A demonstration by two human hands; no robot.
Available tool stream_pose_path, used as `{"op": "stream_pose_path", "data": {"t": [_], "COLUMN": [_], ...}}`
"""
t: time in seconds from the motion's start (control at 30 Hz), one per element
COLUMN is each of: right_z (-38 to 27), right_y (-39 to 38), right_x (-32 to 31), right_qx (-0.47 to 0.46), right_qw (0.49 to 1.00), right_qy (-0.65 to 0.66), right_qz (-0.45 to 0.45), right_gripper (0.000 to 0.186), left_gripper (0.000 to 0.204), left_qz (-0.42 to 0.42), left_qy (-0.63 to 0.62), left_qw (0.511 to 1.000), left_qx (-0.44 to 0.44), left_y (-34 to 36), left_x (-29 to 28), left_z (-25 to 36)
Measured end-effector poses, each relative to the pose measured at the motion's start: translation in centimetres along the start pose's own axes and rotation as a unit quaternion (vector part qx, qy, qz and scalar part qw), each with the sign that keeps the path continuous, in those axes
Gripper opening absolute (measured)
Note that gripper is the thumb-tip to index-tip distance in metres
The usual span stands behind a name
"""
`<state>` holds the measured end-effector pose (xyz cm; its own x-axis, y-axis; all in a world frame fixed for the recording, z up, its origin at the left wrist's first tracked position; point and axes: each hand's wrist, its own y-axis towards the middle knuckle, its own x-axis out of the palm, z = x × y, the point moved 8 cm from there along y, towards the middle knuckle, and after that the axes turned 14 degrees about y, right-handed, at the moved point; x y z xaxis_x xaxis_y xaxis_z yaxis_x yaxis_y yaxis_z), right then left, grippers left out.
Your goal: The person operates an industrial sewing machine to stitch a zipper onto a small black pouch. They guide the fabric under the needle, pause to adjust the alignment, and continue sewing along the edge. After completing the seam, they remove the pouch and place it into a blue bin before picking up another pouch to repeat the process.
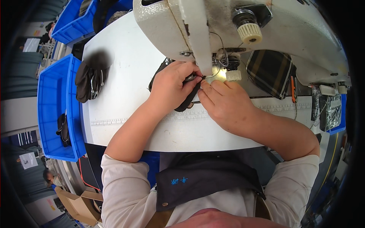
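Under the head of a white sewing machine [163,26], a small black fabric piece [185,103] lies on the bed, with a bit of zipper-like toothed edge showing. My left hand [172,85] is closed on it, thumb and forefinger pinching its upper edge near the needle area. Fingertips of my right hand [228,106] are pressed together at the same edge, just right of the left thumb. The machine's lever arm hides the exact stitching point. A dark thread runs down by the needle.
A dark plaid fabric piece [270,72] lies behind my right hand, beside orange-handled snips [293,89]. A black fabric bundle [88,80] rests at the table's left. Blue bins [53,102] stand left. A ruler strip [114,121] crosses the white table [133,138].
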<state>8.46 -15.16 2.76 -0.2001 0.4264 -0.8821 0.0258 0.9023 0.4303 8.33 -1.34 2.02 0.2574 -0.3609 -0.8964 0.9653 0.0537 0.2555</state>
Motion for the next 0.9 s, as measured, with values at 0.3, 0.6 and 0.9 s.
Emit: {"op": "stream_pose_path", "data": {"t": [0.3, 0.6, 0.9], "right_z": [0.1, 0.0, 0.2], "right_y": [0.1, 0.1, 0.4], "right_x": [0.2, 0.2, 0.0], "right_qx": [0.006, 0.003, 0.013], "right_qw": [1.0, 1.0, 0.999], "right_qy": [0.008, 0.006, 0.032], "right_qz": [0.002, -0.001, -0.01], "right_gripper": [0.029, 0.034, 0.034], "left_gripper": [0.02, 0.023, 0.025], "left_qz": [0.063, 0.053, 0.037], "left_qy": [0.059, 0.081, 0.114], "left_qw": [0.993, 0.988, 0.986], "left_qx": [0.087, 0.123, 0.12], "left_y": [-0.2, -0.1, -0.3], "left_x": [-0.4, -0.4, -0.1], "left_z": [1.3, 1.7, 1.9]}}
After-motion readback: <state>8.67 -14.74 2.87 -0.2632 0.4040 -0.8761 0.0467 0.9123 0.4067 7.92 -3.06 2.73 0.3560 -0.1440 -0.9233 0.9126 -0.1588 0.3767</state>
